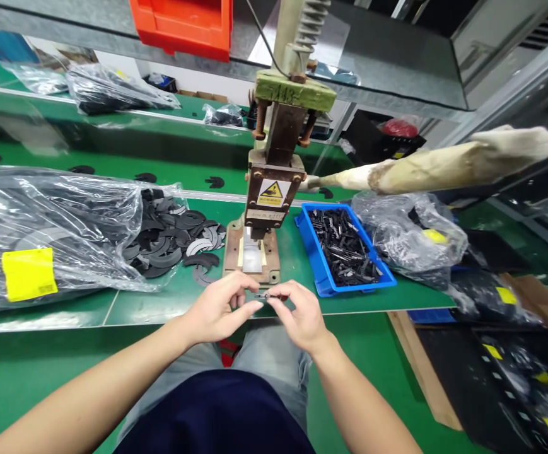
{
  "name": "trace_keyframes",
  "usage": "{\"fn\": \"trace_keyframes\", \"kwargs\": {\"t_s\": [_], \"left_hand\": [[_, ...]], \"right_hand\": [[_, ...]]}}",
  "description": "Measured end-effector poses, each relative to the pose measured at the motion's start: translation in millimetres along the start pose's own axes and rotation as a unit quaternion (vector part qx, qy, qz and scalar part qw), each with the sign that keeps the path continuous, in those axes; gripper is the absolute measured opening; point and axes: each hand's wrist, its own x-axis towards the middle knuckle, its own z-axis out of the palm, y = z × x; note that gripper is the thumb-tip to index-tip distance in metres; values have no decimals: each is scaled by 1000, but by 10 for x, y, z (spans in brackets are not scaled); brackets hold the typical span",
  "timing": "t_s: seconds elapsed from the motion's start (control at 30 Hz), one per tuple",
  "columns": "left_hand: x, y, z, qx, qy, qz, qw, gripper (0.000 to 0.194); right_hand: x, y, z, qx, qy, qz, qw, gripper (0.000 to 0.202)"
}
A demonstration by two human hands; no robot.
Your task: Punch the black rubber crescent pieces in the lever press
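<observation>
Just in front of the press base, my left hand (221,308) and my right hand (299,313) meet over a small, thin black part (265,296). The right thumb and forefinger pinch its right end. At the other end, the left thumb and forefinger close around the tip, with the remaining left fingers curled. Exactly what the part is, I cannot make out. Beyond my hands stands a hand press (274,167) with a yellow warning label. Its ram is above a bright metal fixture (253,258) on the brownish base plate (233,257).
Right of the press, a blue tray (323,287) holds many small black pieces. To the left, flat curved black pieces (169,243) spill from a clear plastic bag (79,221). The press lever (425,167) sticks out to the right above another bag (410,236). An orange bin (183,28) hangs overhead.
</observation>
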Motion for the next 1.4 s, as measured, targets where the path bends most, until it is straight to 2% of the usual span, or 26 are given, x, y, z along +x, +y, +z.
{"fn": "trace_keyframes", "kwargs": {"t_s": [0.1, 0.2, 0.27, 0.37, 0.47, 0.53, 0.6, 0.67, 0.73, 0.77, 0.83, 0.97, 1.1, 1.27, 1.4], "left_hand": [[38, 11, 27, -129, -43, -104, 985, 30], [83, -32, 50, -287, -102, -193, 933, 37], [115, -84, 44, -346, -128, -211, 905, 39], [190, -212, -25, -379, -78, -185, 903, 40], [337, -417, -161, -324, 12, -135, 936, 50], [469, -577, -263, -238, 69, -101, 963, 45], [602, -715, -350, -125, 130, -75, 981, 36], [716, -802, -410, 8, 140, -56, 989, 28], [801, -834, -445, 135, 101, -28, 985, 20], [835, -835, -454, 186, 78, -7, 979, 19], [890, -824, -466, 255, 39, 41, 965, 21], [957, -806, -484, 295, -4, 101, 950, 24], [959, -828, -489, 286, -7, 114, 952, 24], [943, -849, -454, 272, 2, 112, 956, 23], [876, -763, -578, 287, -21, 93, 953, 28]], "right_hand": [[35, 4, 5, 7, -20, -29, 999, 18], [78, -5, -1, 17, -50, -90, 995, 27], [102, -9, -29, 15, -62, -117, 991, 34], [166, 14, -172, -9, -36, -102, 994, 42], [363, 45, -478, -21, 85, -49, 995, 34], [599, 10, -739, 3, 193, -26, 981, 27], [890, -115, -986, 52, 275, -44, 959, 32], [1174, -323, -1170, 122, 304, -108, 939, 46], [1394, -560, -1256, 183, 279, -152, 930, 63], [1470, -664, -1261, 203, 256, -162, 931, 66], [1552, -812, -1213, 211, 233, -167, 935, 59], [1470, -848, -1013, 178, 276, -154, 932, 26], [1126, -674, -809, 132, 275, -157, 939, 18], [610, -307, -537, 44, 239, -185, 952, 15], [446, -127, -387, 18, 253, -182, 950, 15]]}}
